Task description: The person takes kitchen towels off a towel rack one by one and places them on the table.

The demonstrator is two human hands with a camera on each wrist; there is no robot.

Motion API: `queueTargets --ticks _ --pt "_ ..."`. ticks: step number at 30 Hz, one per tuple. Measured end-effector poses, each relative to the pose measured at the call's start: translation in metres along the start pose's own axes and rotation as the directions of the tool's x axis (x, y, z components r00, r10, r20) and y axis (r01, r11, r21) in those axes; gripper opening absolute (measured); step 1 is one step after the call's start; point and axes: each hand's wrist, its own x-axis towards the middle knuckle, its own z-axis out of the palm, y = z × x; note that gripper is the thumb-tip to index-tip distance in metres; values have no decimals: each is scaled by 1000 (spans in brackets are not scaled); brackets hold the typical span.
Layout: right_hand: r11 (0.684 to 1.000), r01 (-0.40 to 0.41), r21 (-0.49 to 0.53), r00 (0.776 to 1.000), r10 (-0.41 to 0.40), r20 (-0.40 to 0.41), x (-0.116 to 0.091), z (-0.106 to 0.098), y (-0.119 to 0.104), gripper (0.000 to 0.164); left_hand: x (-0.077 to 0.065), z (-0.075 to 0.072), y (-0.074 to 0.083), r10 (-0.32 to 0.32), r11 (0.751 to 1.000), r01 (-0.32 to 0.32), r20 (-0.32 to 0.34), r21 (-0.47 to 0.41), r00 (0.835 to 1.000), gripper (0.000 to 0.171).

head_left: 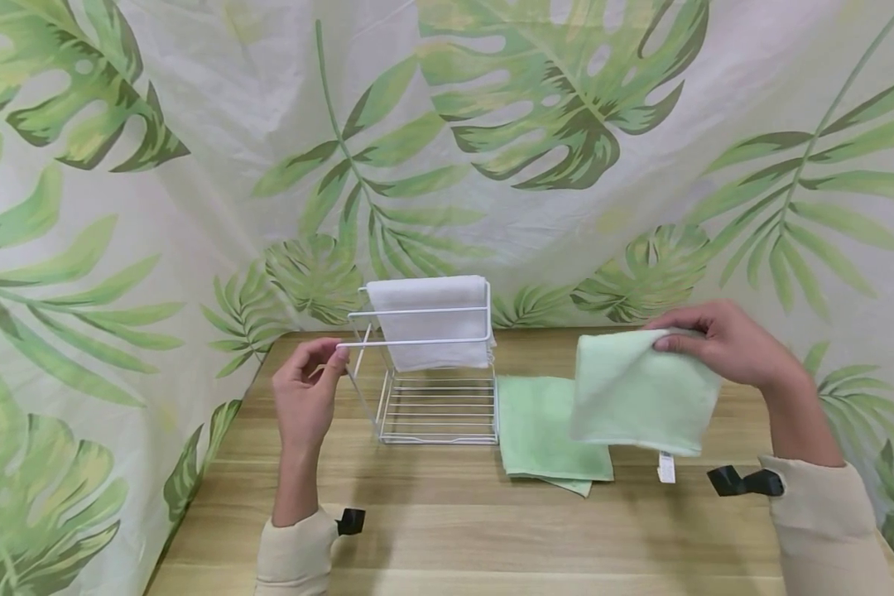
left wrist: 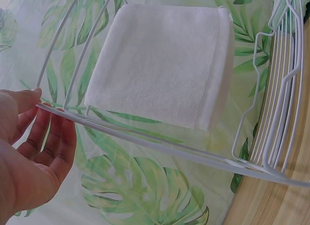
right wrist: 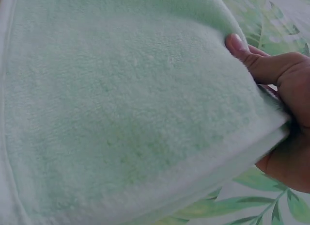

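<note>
My left hand point(head_left: 307, 387) pinches the upper left corner of a white wire rack point(head_left: 438, 441) between thumb and fingers; the left wrist view shows this grip on the rack's side wire closely. Over the rear bar of the rack hangs a folded white towel point(head_left: 432, 323). To the right, my right hand point(head_left: 723, 343) grips the top edge of a folded light green towel point(head_left: 641, 397), held up above the table with a white label hanging below it. In the right wrist view this green towel point(right wrist: 126, 108) fills most of the picture, the thumb lying on its face.
Another green towel point(head_left: 547, 430) lies folded flat on the wooden table point(head_left: 462, 530), against the rack's right side and partly behind the raised one. A leaf-patterned cloth point(head_left: 216, 165) hangs behind the table and along its left side.
</note>
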Motion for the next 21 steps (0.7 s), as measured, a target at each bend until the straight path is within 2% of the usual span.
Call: queueTargets --ticks 7,16,21 --pt "995 -20 101 993 8 119 -18 4 18 17 0 -1 -1 3 1000 -3 3 2 1000 21" --pt "981 27 192 980 -64 188 -40 11 42 22 0 -1 -2 4 1000 -4 2 6 1000 20" --pt "970 14 242 971 -71 228 -51 15 51 23 0 -1 -2 -6 1000 6 -1 9 1000 20"
